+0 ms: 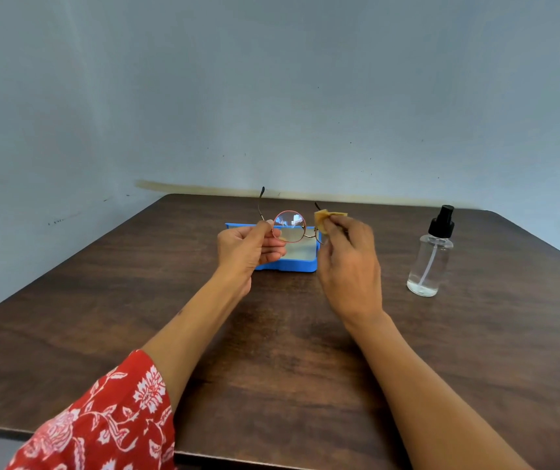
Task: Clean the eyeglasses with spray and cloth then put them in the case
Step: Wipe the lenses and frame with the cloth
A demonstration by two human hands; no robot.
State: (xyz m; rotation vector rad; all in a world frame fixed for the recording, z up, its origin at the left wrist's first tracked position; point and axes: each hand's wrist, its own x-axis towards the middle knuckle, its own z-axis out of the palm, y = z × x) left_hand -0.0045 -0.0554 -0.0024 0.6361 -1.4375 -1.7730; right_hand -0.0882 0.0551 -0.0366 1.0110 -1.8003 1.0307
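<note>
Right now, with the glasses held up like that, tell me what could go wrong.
1. The left hand holds the glasses only by the outer edge of one lens rim while the right hand rubs the other lens with the cloth; hard rubbing could twist the thin frame.
2. They are held in the air above the blue case and table; a slip would drop them.
3. The spray bottle stands near the right forearm; a wide sweep could topple it.
</note>
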